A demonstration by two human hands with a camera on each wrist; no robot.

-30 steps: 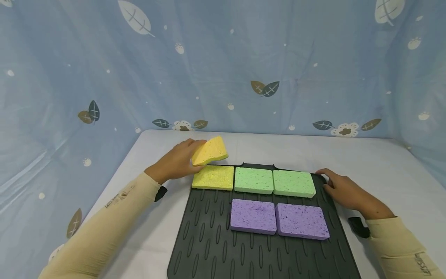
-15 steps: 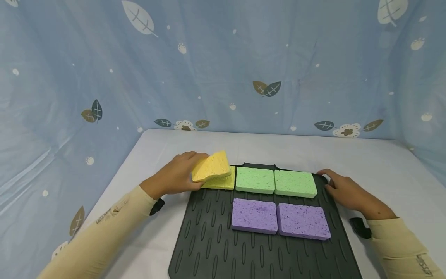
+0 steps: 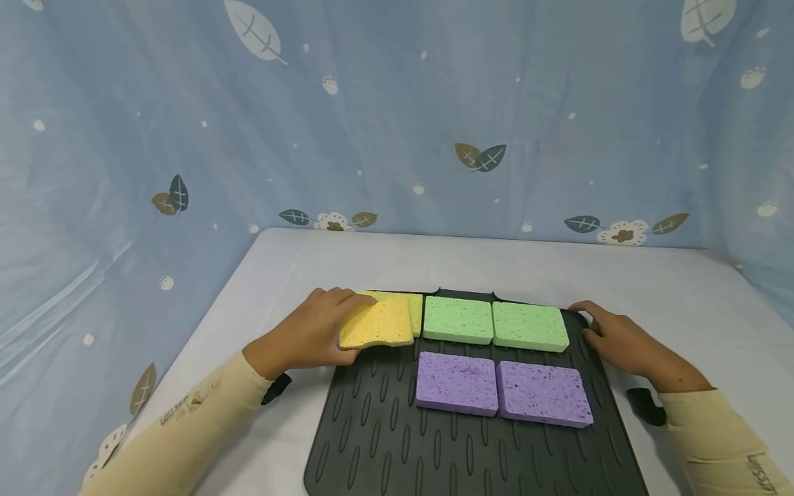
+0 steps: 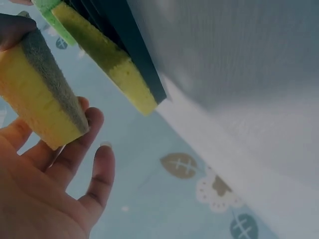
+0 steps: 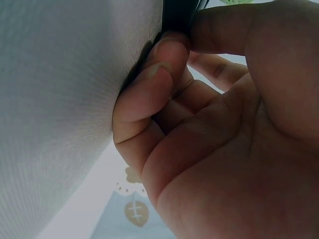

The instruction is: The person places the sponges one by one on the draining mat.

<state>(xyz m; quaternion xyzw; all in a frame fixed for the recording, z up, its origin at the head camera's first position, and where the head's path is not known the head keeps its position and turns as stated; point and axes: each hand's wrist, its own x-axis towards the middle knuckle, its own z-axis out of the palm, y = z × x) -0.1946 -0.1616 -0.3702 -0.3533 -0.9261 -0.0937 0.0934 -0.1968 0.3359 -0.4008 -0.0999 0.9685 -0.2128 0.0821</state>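
Head view: left hand [image 3: 310,334] grips yellow sponge [image 3: 376,324] at black mat's [image 3: 446,441] far-left corner, overlapping second yellow sponge [image 3: 414,308]. Right hand [image 3: 620,341] holds mat's far-right edge.

Left wrist: fingers [image 4: 75,154] curled round sponge.

Right wrist: fingers [image 5: 149,94] curled on mat edge.

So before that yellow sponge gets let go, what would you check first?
1. Left hand grips the upper yellow sponge: ok.
2. It sits squarely over the lower yellow sponge: not ok, offset toward the near left.
3. Right hand holds the black mat at its far right corner: ok.
4. Green sponges touch side by side: ok.
5. Purple sponges lie flat: ok.
6. Upper sponge fully resting down: cannot tell.
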